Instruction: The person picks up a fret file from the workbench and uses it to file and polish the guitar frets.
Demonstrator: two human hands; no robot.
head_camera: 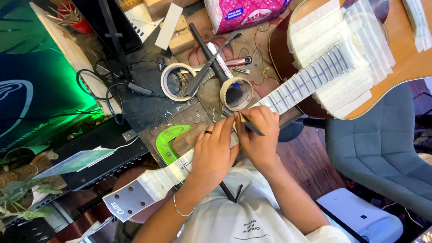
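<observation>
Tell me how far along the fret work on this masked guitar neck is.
Done: tape covers the guitar body around the fretboard and the neck toward the headstock. In hand: the left hand steadies the neck while the right hand works a small dark tool mid-neck. Left: I cannot tell which frets are finished.

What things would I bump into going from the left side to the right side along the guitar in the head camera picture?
Guitar headstock → green clamp → left hand → right hand → taped fretboard → guitar body.
</observation>
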